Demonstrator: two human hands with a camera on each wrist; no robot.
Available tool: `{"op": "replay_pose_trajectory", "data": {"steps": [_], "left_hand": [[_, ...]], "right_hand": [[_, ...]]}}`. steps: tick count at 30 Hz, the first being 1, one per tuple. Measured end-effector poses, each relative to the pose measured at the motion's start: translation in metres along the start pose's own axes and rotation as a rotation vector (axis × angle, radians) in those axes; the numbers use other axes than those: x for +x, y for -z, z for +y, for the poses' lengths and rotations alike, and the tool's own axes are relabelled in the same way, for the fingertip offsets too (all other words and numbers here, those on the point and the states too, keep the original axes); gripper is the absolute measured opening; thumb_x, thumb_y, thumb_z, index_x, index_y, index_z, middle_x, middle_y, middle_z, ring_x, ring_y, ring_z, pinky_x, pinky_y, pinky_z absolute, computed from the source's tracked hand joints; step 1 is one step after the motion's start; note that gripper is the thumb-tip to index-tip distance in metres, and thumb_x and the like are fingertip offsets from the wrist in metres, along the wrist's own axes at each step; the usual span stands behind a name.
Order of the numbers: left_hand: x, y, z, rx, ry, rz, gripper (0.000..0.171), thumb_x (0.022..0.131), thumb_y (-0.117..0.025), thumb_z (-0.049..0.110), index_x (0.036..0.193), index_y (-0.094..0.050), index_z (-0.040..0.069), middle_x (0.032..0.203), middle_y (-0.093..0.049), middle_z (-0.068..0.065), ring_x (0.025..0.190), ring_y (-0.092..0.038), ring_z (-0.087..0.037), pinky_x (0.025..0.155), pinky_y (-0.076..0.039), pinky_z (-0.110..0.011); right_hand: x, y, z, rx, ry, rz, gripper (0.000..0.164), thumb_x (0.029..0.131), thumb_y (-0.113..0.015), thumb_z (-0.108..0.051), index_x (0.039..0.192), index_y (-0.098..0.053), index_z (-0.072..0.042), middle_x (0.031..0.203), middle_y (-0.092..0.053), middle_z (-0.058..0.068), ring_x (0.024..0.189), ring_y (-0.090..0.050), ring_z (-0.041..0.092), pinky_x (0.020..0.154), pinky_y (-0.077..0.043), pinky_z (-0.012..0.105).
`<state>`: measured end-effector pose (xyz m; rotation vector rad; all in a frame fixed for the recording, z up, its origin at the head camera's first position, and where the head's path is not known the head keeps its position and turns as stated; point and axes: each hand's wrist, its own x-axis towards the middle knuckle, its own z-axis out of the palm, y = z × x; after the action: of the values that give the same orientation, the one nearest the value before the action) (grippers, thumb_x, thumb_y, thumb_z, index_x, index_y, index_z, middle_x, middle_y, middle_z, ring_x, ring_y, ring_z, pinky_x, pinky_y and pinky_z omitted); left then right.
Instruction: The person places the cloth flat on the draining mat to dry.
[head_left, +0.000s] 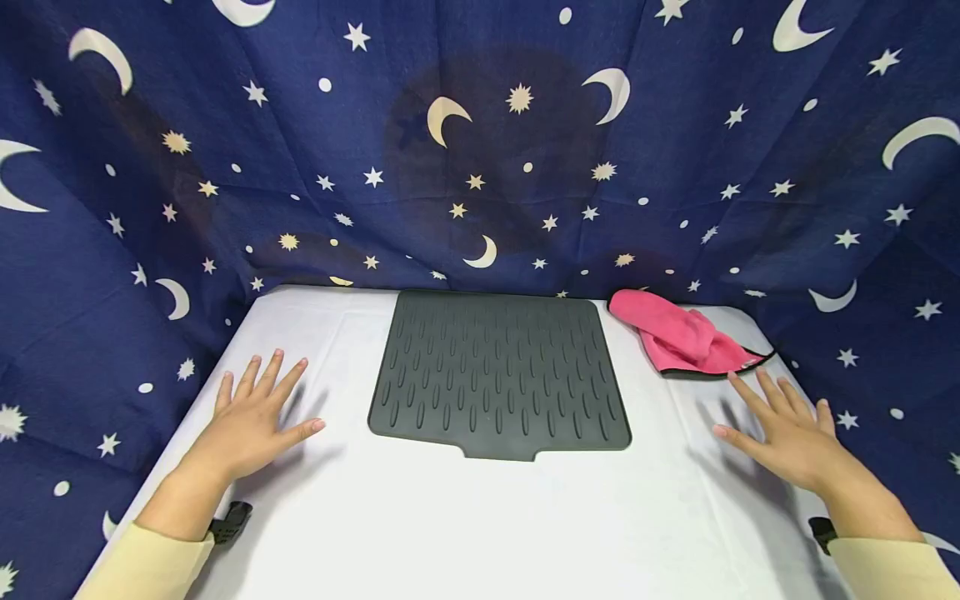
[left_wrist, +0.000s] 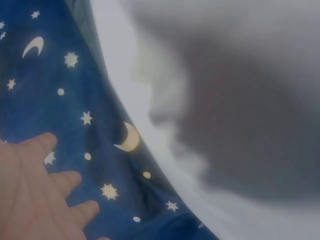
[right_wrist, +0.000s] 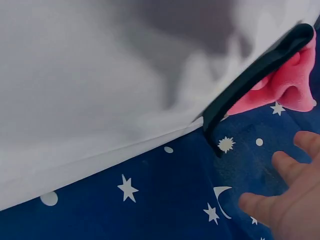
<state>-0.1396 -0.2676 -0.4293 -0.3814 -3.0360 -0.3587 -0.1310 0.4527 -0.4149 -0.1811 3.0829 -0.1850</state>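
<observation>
My left hand hovers over the left side of the white table, fingers spread and holding nothing. On the right, my right hand is likewise spread, with its fingertips just in front of a crumpled pink cloth edged in black. Between the hands, toward the back, lies a dark grey ridged mat with a tab on its near edge. The left wrist view has part of the left hand at its lower left. In the right wrist view, the right hand appears below the pink cloth.
A white cloth covers the table. Dark blue fabric with moons and stars hangs behind it and along both sides. Black straps with small devices sit at the wrists, and the hands cast shadows on the table.
</observation>
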Motion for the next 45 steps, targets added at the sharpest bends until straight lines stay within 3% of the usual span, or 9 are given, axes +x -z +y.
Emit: {"op": "replay_pose_trajectory", "data": {"steps": [6,11,20,29,41,45], "left_hand": [[0.006,0.0,0.009,-0.028,-0.006,-0.022,0.096,0.09,-0.054,0.072,0.161,-0.02,0.018,0.165,-0.009,-0.024,0.148,-0.004,-0.052,0.112,0.006,-0.071],[0.013,0.001,0.018,-0.054,-0.001,-0.057,0.095,0.089,-0.052,0.073,0.161,-0.022,0.017,0.165,-0.008,-0.023,0.148,-0.005,-0.052,0.112,0.004,-0.07],[0.027,0.0,0.034,-0.076,-0.017,-0.081,0.095,0.089,-0.054,0.072,0.159,-0.027,0.015,0.164,-0.014,-0.024,0.147,-0.01,-0.053,0.113,-0.002,-0.071],[0.037,-0.011,0.038,-0.112,-0.006,-0.156,0.1,0.086,-0.054,0.076,0.16,-0.024,0.015,0.163,-0.013,-0.025,0.147,-0.008,-0.054,0.112,0.0,-0.071],[0.051,-0.021,0.053,-0.162,-0.011,-0.214,0.101,0.084,-0.059,0.074,0.16,-0.027,0.016,0.164,-0.015,-0.023,0.147,-0.009,-0.053,0.113,-0.001,-0.07],[0.055,-0.023,0.058,-0.179,-0.013,-0.247,0.102,0.084,-0.061,0.073,0.16,-0.025,0.016,0.164,-0.015,-0.023,0.147,-0.01,-0.053,0.113,-0.003,-0.071]], "right_hand": [[0.006,0.003,-0.007,0.017,0.032,0.05,0.093,0.095,-0.057,-0.058,0.162,-0.005,-0.02,0.164,0.006,0.027,0.146,0.006,0.054,0.101,0.02,0.076],[0.011,0.007,-0.015,0.041,0.066,0.102,0.092,0.095,-0.059,-0.055,0.162,-0.009,-0.017,0.164,0.001,0.027,0.148,0.006,0.052,0.105,0.019,0.072],[0.027,0.015,-0.026,0.141,0.11,0.112,0.085,0.098,-0.059,-0.047,0.161,-0.013,-0.012,0.162,-0.001,0.031,0.147,0.007,0.053,0.113,0.015,0.065],[0.045,0.025,-0.034,0.185,0.092,0.069,0.083,0.098,-0.058,-0.049,0.16,-0.019,-0.008,0.162,-0.003,0.03,0.146,0.003,0.055,0.104,-0.001,0.08],[0.067,0.033,-0.035,0.206,0.069,0.057,0.084,0.097,-0.059,-0.051,0.161,-0.018,-0.016,0.161,-0.007,0.032,0.146,-0.003,0.056,0.097,-0.011,0.085],[0.076,0.033,-0.035,0.232,0.079,0.074,0.083,0.097,-0.059,-0.05,0.16,-0.021,-0.011,0.16,-0.01,0.034,0.144,-0.006,0.059,0.098,-0.012,0.084]]}}
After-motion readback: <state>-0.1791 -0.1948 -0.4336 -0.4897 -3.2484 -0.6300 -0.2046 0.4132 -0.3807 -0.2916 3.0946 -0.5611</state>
